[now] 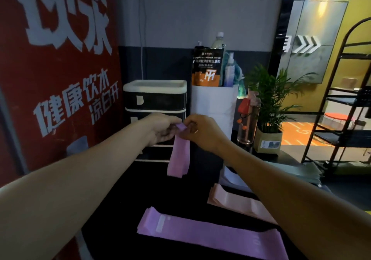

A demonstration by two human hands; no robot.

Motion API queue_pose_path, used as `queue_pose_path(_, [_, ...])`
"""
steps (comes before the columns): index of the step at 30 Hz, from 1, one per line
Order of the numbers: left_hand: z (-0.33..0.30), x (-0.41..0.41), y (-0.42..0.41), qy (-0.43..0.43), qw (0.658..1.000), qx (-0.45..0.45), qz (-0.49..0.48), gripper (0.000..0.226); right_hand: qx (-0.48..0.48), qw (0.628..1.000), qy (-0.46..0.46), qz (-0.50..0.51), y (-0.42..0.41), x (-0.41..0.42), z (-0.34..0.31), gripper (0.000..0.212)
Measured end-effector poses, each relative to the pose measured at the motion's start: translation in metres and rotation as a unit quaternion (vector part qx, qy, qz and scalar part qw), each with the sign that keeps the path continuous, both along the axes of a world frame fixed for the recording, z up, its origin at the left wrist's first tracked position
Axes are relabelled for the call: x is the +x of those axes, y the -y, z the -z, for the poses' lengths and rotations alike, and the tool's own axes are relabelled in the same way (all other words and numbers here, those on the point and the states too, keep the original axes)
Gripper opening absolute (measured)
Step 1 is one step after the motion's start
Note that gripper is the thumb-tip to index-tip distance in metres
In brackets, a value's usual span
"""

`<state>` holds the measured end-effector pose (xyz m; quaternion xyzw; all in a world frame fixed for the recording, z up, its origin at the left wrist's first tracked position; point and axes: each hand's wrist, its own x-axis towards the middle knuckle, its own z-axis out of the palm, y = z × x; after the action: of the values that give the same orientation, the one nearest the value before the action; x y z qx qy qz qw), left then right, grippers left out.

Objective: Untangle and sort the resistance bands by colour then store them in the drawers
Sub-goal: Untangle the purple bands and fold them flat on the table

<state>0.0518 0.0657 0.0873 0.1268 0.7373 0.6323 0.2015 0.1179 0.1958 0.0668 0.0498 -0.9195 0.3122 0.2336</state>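
both hands, left hand and right hand, pinch the top of a purple band between curled fingertips; it hangs below them, before the drawers.

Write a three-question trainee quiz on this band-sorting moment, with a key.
1. True or false: both hands pinch the top of the hanging purple band.
2. Which lies nearer the camera on the table: (a) purple pile, (b) pink pile?
3. What stands directly behind the left hand and right hand?

Key: 1 true. 2 a. 3 the drawer unit.
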Motion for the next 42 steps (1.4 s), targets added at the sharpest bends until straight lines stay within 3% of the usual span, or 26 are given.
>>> queue_pose_path(8, [-0.054, 0.023, -0.014, -0.147, 0.986, -0.06, 0.04, 0.025, 0.024, 0.998, -0.037, 0.04, -0.028, 0.019, -0.054, 0.017])
queue_pose_path(15, [-0.069, 0.019, -0.009, -0.247, 0.965, -0.029, 0.084, 0.025, 0.008, 1.0, -0.018, 0.012, -0.045, 0.033, -0.085, 0.015])
queue_pose_path(21, [-0.076, 0.028, -0.014, -0.265, 0.961, 0.035, 0.068, 0.007, -0.011, 1.0, 0.0, -0.004, -0.048, 0.039, -0.099, 0.022])
queue_pose_path(28, [-0.091, 0.034, -0.019, -0.32, 0.945, 0.039, 0.054, 0.005, -0.041, 0.997, -0.066, 0.011, -0.046, 0.04, -0.117, 0.002])
queue_pose_path(33, [-0.088, 0.035, -0.017, -0.333, 0.941, 0.052, 0.038, 0.003, -0.047, 0.996, -0.071, 0.028, -0.042, 0.037, -0.118, 0.004])
queue_pose_path(35, [-0.084, 0.034, -0.017, -0.341, 0.938, 0.065, 0.005, 0.007, -0.075, 0.994, -0.064, 0.051, -0.04, 0.037, -0.115, 0.009])
queue_pose_path(38, [-0.079, 0.033, -0.018, -0.314, 0.944, 0.098, -0.027, 0.01, -0.189, 0.981, -0.017, 0.043, -0.033, 0.04, -0.112, 0.017])
queue_pose_path(42, [-0.072, 0.044, -0.022, -0.291, 0.95, 0.114, 0.023, 0.002, -0.288, 0.955, 0.069, 0.03, -0.024, 0.047, -0.11, 0.027])
